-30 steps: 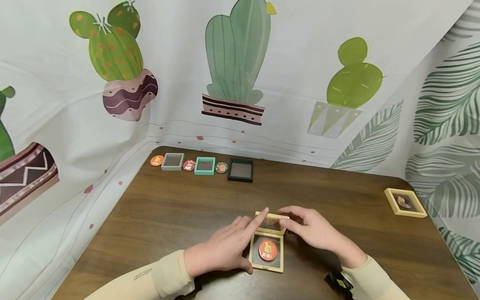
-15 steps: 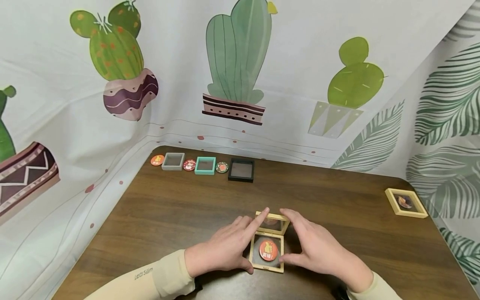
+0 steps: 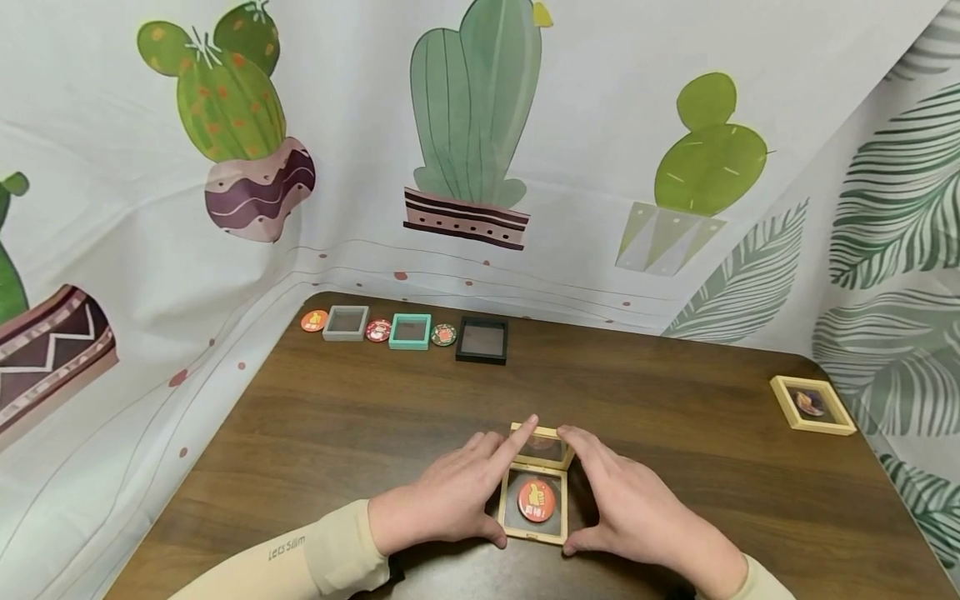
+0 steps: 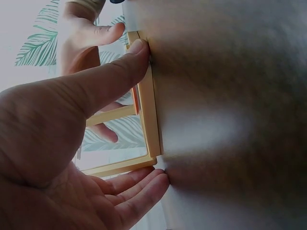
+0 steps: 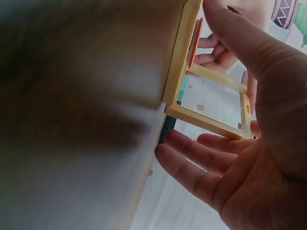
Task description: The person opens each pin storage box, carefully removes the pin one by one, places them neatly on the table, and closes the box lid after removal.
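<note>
A hinged yellow display case (image 3: 528, 535) lies unfolded on the table, its lid (image 3: 542, 451) tilted up at the far side. On the clear film of its base sits a round orange pin badge (image 3: 536, 500) with a yellow thumbs-up. My left hand (image 3: 450, 493) spans the left side, thumb at the near corner and index finger over the lid's top corner. Opposite it, my right hand (image 3: 637, 508) spans the right side, thumb at the near corner, index finger at the lid. Both wrist views show the other fingers behind the lid's frame (image 5: 207, 121).
Along the table's back left stand a grey case (image 3: 346, 337), a teal case (image 3: 408, 344) and a black case (image 3: 480, 358), with round badges (image 3: 443, 335) between them. Far right lies another yellow case (image 3: 817, 428) holding a badge. A cactus-print cloth (image 3: 570, 167) hangs behind.
My right hand has let go of the lid's right corner and slid nearer, its thumb now at the base's near right corner. The left hand has stayed put.
</note>
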Motion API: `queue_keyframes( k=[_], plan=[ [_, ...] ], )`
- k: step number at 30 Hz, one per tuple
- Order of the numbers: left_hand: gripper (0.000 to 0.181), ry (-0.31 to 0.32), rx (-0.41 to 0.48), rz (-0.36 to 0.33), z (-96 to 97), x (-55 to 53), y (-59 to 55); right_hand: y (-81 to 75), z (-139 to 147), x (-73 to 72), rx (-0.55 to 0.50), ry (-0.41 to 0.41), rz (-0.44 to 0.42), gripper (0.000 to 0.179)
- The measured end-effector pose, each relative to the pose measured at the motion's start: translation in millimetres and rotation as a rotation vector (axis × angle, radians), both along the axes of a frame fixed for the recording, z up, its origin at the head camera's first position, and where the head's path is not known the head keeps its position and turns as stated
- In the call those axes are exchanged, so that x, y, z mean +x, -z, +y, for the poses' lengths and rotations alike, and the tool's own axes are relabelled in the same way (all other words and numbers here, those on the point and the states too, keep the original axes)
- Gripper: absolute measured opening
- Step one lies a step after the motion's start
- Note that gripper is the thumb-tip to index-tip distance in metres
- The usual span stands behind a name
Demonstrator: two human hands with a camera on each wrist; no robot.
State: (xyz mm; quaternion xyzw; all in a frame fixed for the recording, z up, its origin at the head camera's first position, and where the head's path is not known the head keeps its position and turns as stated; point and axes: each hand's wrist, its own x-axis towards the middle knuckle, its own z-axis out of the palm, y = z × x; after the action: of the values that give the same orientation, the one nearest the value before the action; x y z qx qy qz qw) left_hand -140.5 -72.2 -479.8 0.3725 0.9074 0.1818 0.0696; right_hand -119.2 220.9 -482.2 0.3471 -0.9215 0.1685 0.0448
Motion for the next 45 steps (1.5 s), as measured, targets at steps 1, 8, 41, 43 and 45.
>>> queue_keyframes(
  k=[1,8,41,43,45],
  plan=[
    [0.158,0.000,-0.001,0.001,0.1,0.1,0.0,0.4,0,0.5,0.004,0.003,-0.005,0.142],
    [0.158,0.002,-0.001,0.016,0.9,0.0,0.5,1.2,-1,4.0,0.023,0.023,-0.039,0.142],
    [0.052,0.050,0.145,0.216,1.2,8.9,-30.3,0.8,-3,5.6,0.022,0.039,-0.064,0.147],
    [0.048,0.067,0.082,0.188,4.8,8.7,-29.8,0.8,-3,5.6,0.022,0.038,-0.056,0.147],
    [0.044,0.087,0.033,0.181,9.1,8.1,-28.5,1.1,-3,5.7,0.021,0.035,-0.048,0.147]
  ],
)
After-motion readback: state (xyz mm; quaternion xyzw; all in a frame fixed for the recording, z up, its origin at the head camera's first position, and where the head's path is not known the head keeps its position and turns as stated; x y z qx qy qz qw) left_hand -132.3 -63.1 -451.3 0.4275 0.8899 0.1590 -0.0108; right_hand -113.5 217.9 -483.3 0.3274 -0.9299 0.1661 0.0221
